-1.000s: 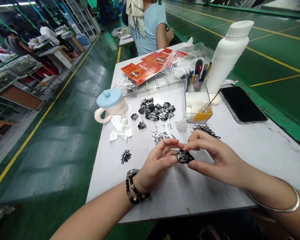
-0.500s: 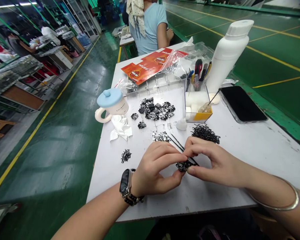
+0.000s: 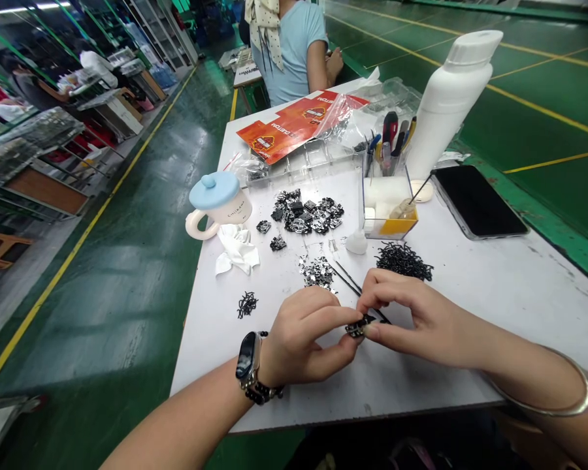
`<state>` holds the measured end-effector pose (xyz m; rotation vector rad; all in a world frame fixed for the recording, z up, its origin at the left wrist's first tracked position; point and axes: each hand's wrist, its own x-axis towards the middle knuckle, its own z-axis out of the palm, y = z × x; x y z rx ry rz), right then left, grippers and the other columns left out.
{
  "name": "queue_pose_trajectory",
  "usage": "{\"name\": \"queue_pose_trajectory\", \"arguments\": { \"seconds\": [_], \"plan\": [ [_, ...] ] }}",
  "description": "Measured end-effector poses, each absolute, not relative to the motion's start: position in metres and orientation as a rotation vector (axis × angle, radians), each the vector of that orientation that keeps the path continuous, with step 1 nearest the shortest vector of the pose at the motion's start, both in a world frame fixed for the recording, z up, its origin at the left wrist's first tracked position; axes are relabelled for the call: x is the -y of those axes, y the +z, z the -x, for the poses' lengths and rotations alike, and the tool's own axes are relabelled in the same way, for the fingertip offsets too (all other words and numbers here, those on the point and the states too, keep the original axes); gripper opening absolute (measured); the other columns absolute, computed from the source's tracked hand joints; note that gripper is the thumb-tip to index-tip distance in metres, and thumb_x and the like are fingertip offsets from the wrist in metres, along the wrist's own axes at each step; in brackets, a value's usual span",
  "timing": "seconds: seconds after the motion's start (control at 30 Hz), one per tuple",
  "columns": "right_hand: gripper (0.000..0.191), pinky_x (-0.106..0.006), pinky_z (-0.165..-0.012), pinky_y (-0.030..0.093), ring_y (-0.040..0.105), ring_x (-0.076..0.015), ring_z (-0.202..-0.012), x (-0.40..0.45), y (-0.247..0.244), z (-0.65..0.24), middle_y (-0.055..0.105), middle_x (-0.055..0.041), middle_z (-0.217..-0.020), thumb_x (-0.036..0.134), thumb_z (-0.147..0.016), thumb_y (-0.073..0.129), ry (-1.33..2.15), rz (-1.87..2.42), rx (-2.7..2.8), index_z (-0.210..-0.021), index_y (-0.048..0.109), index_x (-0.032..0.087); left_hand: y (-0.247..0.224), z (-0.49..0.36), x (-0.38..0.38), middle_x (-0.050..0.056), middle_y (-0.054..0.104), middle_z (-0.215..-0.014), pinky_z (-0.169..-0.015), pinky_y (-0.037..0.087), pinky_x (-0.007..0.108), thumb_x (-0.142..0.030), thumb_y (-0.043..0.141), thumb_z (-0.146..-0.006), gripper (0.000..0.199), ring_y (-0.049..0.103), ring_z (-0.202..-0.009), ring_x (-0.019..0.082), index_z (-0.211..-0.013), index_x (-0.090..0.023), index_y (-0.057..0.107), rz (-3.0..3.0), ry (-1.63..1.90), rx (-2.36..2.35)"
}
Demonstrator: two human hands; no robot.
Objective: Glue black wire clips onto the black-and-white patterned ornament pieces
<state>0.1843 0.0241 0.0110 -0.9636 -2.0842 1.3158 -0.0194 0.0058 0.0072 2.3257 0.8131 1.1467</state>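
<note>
A small black-and-silver part is pinched between my two hands above the near side of the white table. My left hand grips its left side with thumb and fingertips. On the other side, the thumb and forefinger of my right hand close on its right end. Two thin black sticks, like tweezers, lie slanting behind the part and run partly under my right hand. Just beyond my left hand is a heap of tiny shiny pieces. A pile of short black strips lies behind my right hand.
Farther back sit a cluster of black-and-silver parts, a lidded mug, crumpled tissue and a smaller strip pile. A tool holder, white bottle and phone stand or lie right. A person sits beyond.
The part has tilted and shifted slightly left between my fingers. My left fingers have lowered a little, showing more of the shiny heap.
</note>
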Motion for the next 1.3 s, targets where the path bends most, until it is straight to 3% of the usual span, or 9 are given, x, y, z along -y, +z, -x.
{"name": "queue_pose_trajectory", "arguments": {
  "seconds": [0.17, 0.47, 0.8, 0.97, 1.13, 1.3],
  "plan": [
    [0.011, -0.032, -0.070, 0.039, 0.047, -0.0162, -0.078, -0.023, 0.009, -0.186, 0.050, -0.0027, -0.082, 0.025, -0.084, 0.061, 0.949, 0.832, 2.119, -0.095, 0.057, 0.022, 0.007, 0.018, -0.005, 0.004, 0.065, -0.072, -0.057, 0.047, 0.029, -0.010, 0.062, -0.071, 0.026, 0.059, -0.062, 0.016, -0.095, -0.019, 0.062, -2.247, 1.138, -0.916],
    [0.019, -0.036, -0.069, 0.037, 0.046, -0.0170, -0.076, -0.016, 0.005, -0.184, 0.050, -0.0029, -0.081, 0.010, -0.081, 0.058, 0.583, 0.679, 2.194, -0.095, 0.053, 0.022, 0.002, 0.018, -0.004, 0.004, 0.064, -0.069, -0.055, 0.046, 0.029, -0.010, 0.061, -0.070, 0.024, 0.058, -0.061, 0.016, -0.093, -0.018, 0.058, -2.436, 1.152, -1.005],
    [0.027, -0.028, -0.074, 0.045, 0.046, -0.0142, -0.081, -0.004, 0.001, -0.170, 0.044, -0.0013, -0.088, 0.025, -0.086, 0.058, 1.374, 1.018, 1.864, -0.106, 0.041, 0.024, -0.001, 0.022, -0.001, 0.006, 0.068, -0.073, -0.060, 0.050, 0.032, -0.014, 0.060, -0.076, 0.027, 0.062, -0.065, 0.019, -0.102, -0.018, 0.058, -2.764, 1.157, -1.019],
    [0.025, -0.024, -0.074, 0.046, 0.045, -0.0125, -0.083, 0.004, -0.008, -0.158, 0.044, -0.0005, -0.091, 0.023, -0.089, 0.051, 1.496, 1.005, 1.691, -0.109, 0.037, 0.026, 0.000, 0.023, 0.003, 0.009, 0.070, -0.078, -0.062, 0.052, 0.033, -0.021, 0.066, -0.076, 0.024, 0.066, -0.070, 0.021, -0.099, -0.015, 0.063, -2.968, 1.092, -1.038],
    [0.023, -0.024, -0.076, 0.046, 0.045, -0.0130, -0.085, 0.012, -0.010, -0.153, 0.044, -0.0007, -0.091, 0.020, -0.090, 0.047, 1.495, 0.985, 1.590, -0.110, 0.036, 0.026, 0.001, 0.023, 0.007, 0.012, 0.072, -0.079, -0.064, 0.053, 0.033, -0.017, 0.069, -0.074, 0.026, 0.067, -0.073, 0.023, -0.099, -0.009, 0.064, -3.042, 1.094, -1.030],
    [0.024, -0.027, -0.073, 0.046, 0.046, -0.0142, -0.082, 0.015, -0.009, -0.148, 0.045, -0.0021, -0.089, 0.015, -0.089, 0.043, 1.454, 0.992, 1.582, -0.109, 0.035, 0.024, 0.002, 0.021, 0.008, 0.011, 0.073, -0.081, -0.063, 0.053, 0.032, -0.015, 0.067, -0.075, 0.022, 0.068, -0.074, 0.023, -0.097, -0.012, 0.065, -3.080, 1.070, -1.021]
  ]
}}
